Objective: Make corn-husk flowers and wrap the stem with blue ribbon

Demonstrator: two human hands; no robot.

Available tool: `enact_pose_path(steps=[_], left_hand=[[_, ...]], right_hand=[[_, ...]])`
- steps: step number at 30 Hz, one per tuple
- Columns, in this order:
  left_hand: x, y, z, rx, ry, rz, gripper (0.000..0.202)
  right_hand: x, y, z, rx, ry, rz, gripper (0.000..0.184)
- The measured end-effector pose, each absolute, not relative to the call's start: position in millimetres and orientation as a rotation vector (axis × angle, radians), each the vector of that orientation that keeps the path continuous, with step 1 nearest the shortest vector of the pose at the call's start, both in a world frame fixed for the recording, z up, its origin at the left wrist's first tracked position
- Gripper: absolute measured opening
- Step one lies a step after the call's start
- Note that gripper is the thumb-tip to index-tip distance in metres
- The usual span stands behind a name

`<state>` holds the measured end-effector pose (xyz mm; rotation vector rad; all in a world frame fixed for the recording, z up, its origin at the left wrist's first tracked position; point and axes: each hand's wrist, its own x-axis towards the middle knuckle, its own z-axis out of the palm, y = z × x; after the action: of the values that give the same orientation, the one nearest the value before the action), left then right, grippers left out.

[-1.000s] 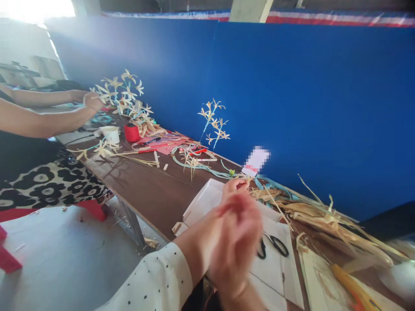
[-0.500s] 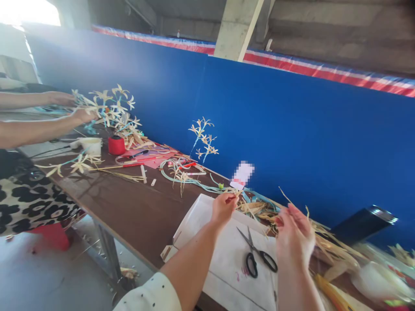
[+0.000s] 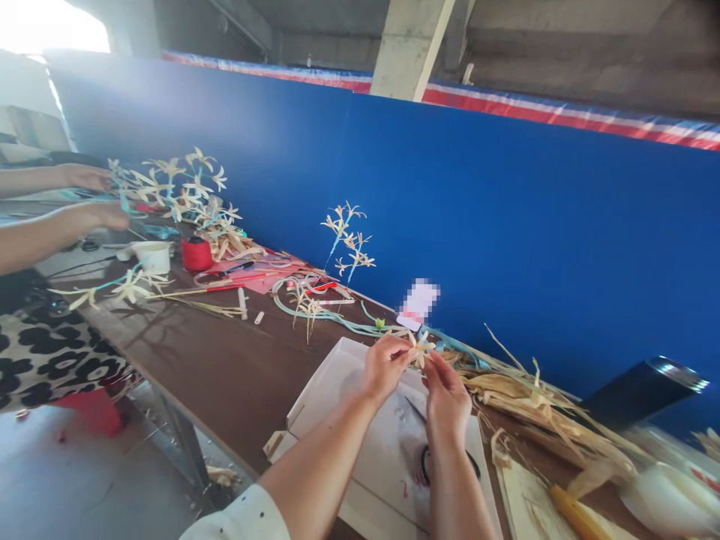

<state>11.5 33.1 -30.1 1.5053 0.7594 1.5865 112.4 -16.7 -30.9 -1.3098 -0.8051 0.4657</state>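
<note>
My left hand [image 3: 384, 365] and my right hand [image 3: 447, 392] meet above a white sheet [image 3: 360, 439] on the brown table [image 3: 225, 367]. Both pinch a small pale straw flower [image 3: 419, 347], the left at its near side, the right from below. Black-handled scissors [image 3: 427, 457] lie on the sheet, mostly hidden by my right forearm. A heap of dry straw strips [image 3: 540, 409] lies just right of my hands.
A co-worker's arms [image 3: 61, 217] reach over the table's far left end among straw flower sprays [image 3: 180, 184]. There stand a red spool [image 3: 196, 253] and a white cup [image 3: 151, 255]. A blue partition wall [image 3: 506, 225] runs behind. A single flower sprig [image 3: 346, 236] stands by it.
My right hand has moved left and in from the straw heap to join my left hand on the small flower. It now covers most of the scissors.
</note>
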Motion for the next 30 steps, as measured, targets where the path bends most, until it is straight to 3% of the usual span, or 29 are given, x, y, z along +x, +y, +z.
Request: enact_pose_path(steps=[7, 12, 23, 30], left_hand=[[11, 26, -25, 1.628, 0.716, 1.604, 0.013], [11, 21, -21, 1.659, 0.697, 1.589, 0.014], [7, 21, -19, 1.79, 0.706, 1.516, 0.038], [8, 21, -17, 1.708, 0.681, 1.554, 0.025]], right_hand=[[110, -24, -21, -1.382, -1.206, 0.198, 0.028], [110, -25, -21, -1.406, -1.205, 0.066, 0.028], [114, -23, -25, -1.387, -1.027, 0.185, 0.036], [112, -26, -23, -1.449, -1.08, 0.148, 0.035]])
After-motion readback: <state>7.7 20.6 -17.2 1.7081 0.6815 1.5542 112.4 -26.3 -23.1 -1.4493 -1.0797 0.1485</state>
